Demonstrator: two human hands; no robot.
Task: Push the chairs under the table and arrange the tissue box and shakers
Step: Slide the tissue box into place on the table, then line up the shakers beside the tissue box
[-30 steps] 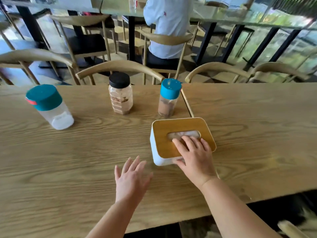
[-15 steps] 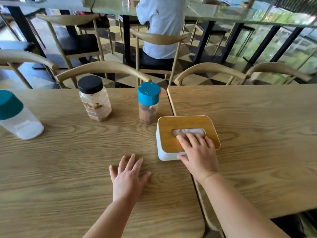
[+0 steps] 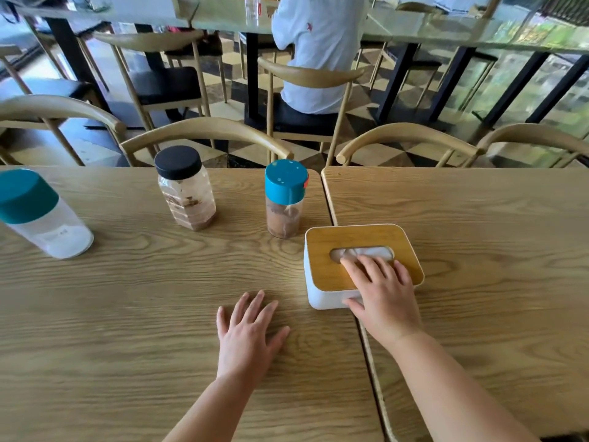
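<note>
Tissue box in hand, shakers unsorted

The right hand [image 3: 384, 296] presses straight fingers on the tissue box [image 3: 360, 266], thumb at its side, astride the surface's seam; the left hand [image 3: 247, 334] lies flat; three shakers [image 3: 285, 199] stand scattered, far chairs [image 3: 204, 135] tucked.

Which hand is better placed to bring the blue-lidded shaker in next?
Left, probably. The left hand lies flat and free on the table, while the right hand rests on the tissue box beside the blue-lidded shaker.
</note>
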